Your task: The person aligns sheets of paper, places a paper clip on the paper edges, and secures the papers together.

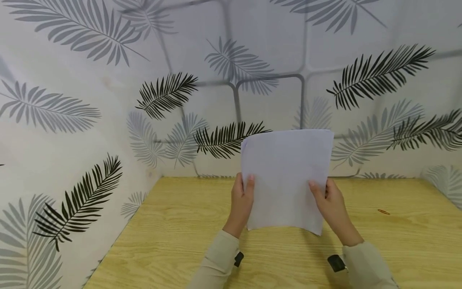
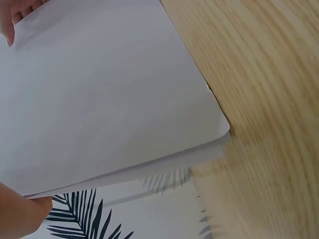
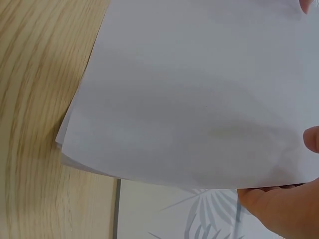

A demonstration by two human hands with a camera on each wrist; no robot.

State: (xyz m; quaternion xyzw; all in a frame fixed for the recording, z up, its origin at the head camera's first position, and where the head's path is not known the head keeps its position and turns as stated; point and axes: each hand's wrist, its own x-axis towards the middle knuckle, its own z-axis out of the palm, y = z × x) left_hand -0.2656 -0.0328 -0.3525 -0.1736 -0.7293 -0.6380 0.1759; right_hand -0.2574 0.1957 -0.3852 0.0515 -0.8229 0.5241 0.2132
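Both hands hold up a small stack of white paper sheets (image 1: 286, 180) by its two side edges, thumbs on the face toward me. My left hand (image 1: 242, 200) grips the left edge, and my right hand (image 1: 333, 204) grips the right edge, with the other fingers behind the stack. In the left wrist view, the corner of the paper (image 2: 114, 94) shows more than one layer, slightly offset. A similar offset corner of the sheets (image 3: 169, 109) appears in the right wrist view. The stack's lower edge bows a little, close over the table.
A small orange paper clip (image 1: 383, 211) lies on the wood-grain table (image 1: 173, 224), right of the right hand. Behind the table and at its left hangs a pale cloth (image 1: 267, 48) with a leaf print. A dark device sits by each wrist.
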